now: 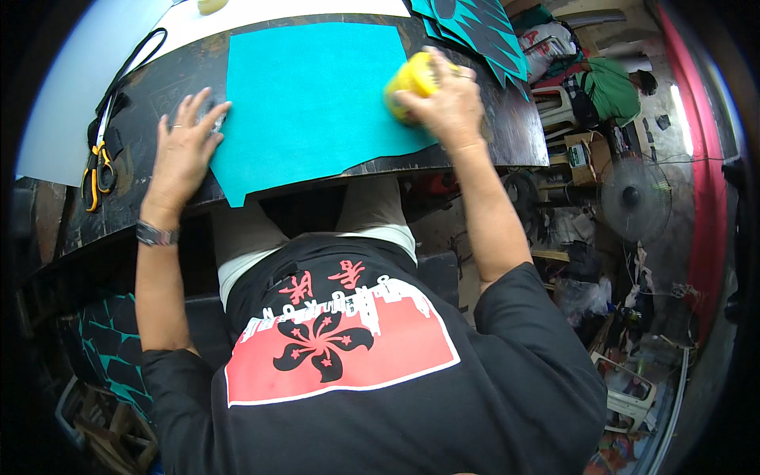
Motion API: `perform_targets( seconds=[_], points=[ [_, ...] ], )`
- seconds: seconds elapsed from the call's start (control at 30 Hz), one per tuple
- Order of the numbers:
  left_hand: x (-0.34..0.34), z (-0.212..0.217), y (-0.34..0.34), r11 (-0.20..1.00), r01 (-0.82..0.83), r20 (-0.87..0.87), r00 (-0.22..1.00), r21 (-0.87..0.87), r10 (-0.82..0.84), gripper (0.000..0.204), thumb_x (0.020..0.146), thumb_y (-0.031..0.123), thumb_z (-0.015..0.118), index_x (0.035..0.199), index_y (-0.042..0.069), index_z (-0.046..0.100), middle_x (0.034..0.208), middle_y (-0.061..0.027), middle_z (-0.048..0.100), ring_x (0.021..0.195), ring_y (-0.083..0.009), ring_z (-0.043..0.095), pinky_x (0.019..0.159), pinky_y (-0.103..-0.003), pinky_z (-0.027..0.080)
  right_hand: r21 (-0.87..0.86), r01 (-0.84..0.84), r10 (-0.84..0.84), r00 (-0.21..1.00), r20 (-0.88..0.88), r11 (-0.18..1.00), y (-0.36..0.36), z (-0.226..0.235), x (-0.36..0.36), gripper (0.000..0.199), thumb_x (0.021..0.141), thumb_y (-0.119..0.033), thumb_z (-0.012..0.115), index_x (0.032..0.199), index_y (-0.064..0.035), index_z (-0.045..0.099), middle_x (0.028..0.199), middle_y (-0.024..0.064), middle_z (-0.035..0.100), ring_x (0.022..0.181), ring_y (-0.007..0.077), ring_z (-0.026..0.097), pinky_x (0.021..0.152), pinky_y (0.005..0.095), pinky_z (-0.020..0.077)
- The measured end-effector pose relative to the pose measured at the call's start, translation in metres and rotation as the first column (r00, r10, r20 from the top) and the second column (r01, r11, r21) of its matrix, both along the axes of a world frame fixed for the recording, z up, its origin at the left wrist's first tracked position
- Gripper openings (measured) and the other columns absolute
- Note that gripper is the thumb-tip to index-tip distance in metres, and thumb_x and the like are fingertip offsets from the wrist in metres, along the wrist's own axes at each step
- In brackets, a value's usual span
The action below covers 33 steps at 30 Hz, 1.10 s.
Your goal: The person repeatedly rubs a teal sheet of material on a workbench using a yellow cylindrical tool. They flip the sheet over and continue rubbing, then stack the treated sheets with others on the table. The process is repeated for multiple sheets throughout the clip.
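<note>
while the teal sheet (313, 103) lies flat on the dark table (513, 127) before the person, its lower left corner reaches past the near edge of the table; the left hand (184, 150) is spread wide, palm down, and its thumb and index finger seem to touch the left border of the sheet; the right hand (453, 103) holds 1 yellow object (410, 79), with the fingers bent around it, at the right border; because this object is blurred, i cannot tell what it is, nor whether it presses on the sheet; the sheet looks thin and light, probably a soft fabric, so i judge that it bends easily, and could wrinkle if pulled from only 1 side; it does not seem fragile; for lifting, 2 opposite borders are the better place to hold, and for steadying, flat fingers near the border; at the left lies 1 pair of scissors (99, 176); at the upper right are teal and black pieces (479, 32).
</note>
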<state>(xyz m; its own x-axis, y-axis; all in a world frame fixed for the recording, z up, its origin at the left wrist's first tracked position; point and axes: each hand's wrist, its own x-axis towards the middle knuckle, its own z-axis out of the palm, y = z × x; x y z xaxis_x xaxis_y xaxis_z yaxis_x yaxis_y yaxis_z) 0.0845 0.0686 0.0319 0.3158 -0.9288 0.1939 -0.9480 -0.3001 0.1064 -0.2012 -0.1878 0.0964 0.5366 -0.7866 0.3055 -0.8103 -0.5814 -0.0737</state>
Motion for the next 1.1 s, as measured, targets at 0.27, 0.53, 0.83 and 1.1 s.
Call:
perform_targets(
  seconds=[0.27, 0.53, 0.83, 1.1],
  points=[
    [-0.114, -0.004, -0.025, 0.856, 0.506, -0.231, 0.825, -0.105, -0.516, 0.063, 0.089, 0.028, 0.073, 0.146, 0.013, 0.051, 0.154, -0.0087, 0.047, 0.145, -0.0265, 0.04, 0.124, -0.052, 0.024, -0.124, -0.225, 0.24, 0.964, 0.118, 0.966, 0.035, -0.018, 0.081, 0.091, 0.066, -0.053, 0.084, 0.147, -0.0246, 0.053, 0.122, 0.0253, 0.056, 0.103, 0.0391, 0.061, 0.083, 0.0504, 0.0559],
    [-0.113, -0.025, -0.026, 0.913, 0.342, -0.325, 0.857, -0.225, -0.401, 0.063, 0.088, 0.025, 0.073, 0.147, 0.02, 0.051, 0.156, -0.0115, 0.043, 0.147, -0.0371, 0.034, 0.122, -0.064, 0.015, 0.116, -0.567, 0.537, 0.816, 0.215, 0.816, 0.112, -0.02, 0.269, 0.084, 0.063, -0.046, 0.088, 0.137, -0.016, 0.059, 0.141, 0.0398, 0.048, 0.12, 0.0496, 0.054, 0.096, 0.048, 0.0542],
    [-0.119, -0.012, -0.025, 0.959, 0.275, -0.24, 0.929, -0.066, -0.282, 0.082, 0.079, 0.025, 0.081, 0.153, 0.023, 0.045, 0.162, -0.015, 0.033, 0.15, -0.0421, 0.027, 0.122, -0.058, 0.023, 0.045, -0.044, 0.04, 0.995, 0.091, 0.998, -0.076, -0.015, 0.138, 0.075, 0.064, -0.052, 0.087, 0.129, -0.022, 0.063, 0.12, 0.0196, 0.064, 0.115, 0.0404, 0.061, 0.09, 0.0518, 0.0551],
    [-0.101, -0.011, -0.022, 0.926, 0.351, -0.28, 0.883, -0.136, -0.376, 0.073, 0.081, 0.029, 0.079, 0.148, 0.019, 0.052, 0.156, -0.0132, 0.045, 0.147, -0.0381, 0.036, 0.121, -0.054, 0.026, 0.162, 0.315, -0.321, 0.947, 0.01, 0.935, -0.129, 0.0, -0.044, 0.108, 0.064, -0.065, 0.085, 0.156, -0.0332, 0.037, 0.144, 0.0314, 0.044, 0.128, 0.0508, 0.052, 0.1, 0.0624, 0.047]
  ],
)
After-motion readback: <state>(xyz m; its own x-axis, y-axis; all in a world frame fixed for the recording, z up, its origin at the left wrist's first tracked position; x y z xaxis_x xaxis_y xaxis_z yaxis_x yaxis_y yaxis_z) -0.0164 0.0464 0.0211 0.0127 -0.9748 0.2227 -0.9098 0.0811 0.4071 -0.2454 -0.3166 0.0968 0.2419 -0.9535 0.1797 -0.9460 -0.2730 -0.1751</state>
